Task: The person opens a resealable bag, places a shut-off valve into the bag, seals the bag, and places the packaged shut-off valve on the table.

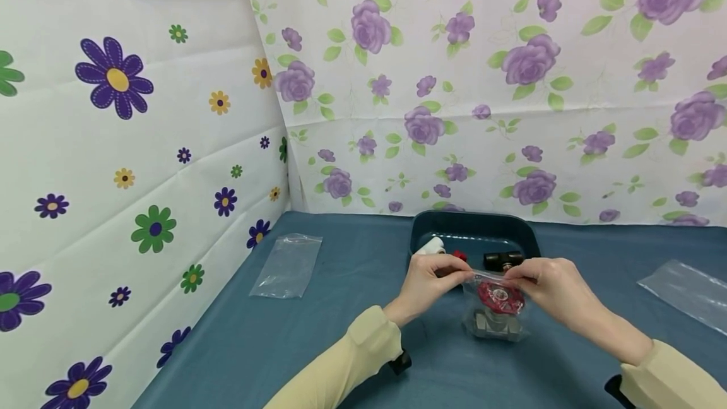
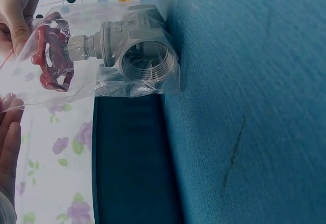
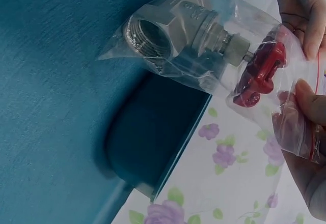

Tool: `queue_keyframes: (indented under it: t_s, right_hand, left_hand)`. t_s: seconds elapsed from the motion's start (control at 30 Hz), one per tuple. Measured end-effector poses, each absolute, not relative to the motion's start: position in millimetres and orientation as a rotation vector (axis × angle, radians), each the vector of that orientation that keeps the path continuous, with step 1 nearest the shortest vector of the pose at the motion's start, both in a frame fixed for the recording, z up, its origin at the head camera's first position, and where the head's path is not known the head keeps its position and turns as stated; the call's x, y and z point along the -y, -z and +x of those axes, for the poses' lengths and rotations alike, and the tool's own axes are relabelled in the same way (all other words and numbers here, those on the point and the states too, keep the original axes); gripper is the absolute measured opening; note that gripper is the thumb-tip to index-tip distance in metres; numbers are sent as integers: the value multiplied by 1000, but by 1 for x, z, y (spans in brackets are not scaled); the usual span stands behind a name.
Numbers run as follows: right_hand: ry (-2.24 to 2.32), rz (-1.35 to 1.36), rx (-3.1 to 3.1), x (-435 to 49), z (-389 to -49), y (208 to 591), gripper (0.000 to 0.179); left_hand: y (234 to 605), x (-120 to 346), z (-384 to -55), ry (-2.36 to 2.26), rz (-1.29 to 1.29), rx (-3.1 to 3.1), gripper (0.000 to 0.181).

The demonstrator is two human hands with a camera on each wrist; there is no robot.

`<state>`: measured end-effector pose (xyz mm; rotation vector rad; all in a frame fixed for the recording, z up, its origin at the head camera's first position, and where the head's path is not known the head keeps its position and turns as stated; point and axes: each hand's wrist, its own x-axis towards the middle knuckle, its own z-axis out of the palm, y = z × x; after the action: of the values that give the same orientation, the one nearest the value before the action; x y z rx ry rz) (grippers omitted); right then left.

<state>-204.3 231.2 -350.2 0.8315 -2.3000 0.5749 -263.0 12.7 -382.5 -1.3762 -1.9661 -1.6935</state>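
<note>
Right of the frame's centre, toward the bottom, a see-through bag holds a metal valve with a red wheel at its top. The fingers of the left hand pinch one end of the bag's mouth, and those of the right hand pinch the other. Just behind sits a dark tray with a white fitting and a black one. Flat bags lie on the surface at left and far right.
</note>
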Motion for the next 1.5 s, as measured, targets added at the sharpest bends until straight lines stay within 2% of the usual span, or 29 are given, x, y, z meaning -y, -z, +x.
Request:
queue_keyframes:
  t_s: [0.23, 0.47, 0.77, 1.13, 1.5]
  right_hand:
    - [-708, 838, 2341, -237, -205, 349, 26]
    - [-766, 833, 2382, -247, -204, 349, 29]
    - [-754, 748, 2419, -255, -204, 355, 17]
    - [-683, 805, 2276, -253, -201, 358, 28]
    - [-717, 831, 2252, -255, -201, 362, 32]
  left_hand:
    - [385, -14, -267, 1708, -1371, 1963, 9]
    - [371, -12, -256, 1693, -1373, 1965, 8]
    - [358, -9, -245, 1717, -1370, 1986, 8]
    - [361, -9, -244, 1711, -1374, 1973, 8]
    - [361, -9, -243, 1716, -1373, 1977, 8]
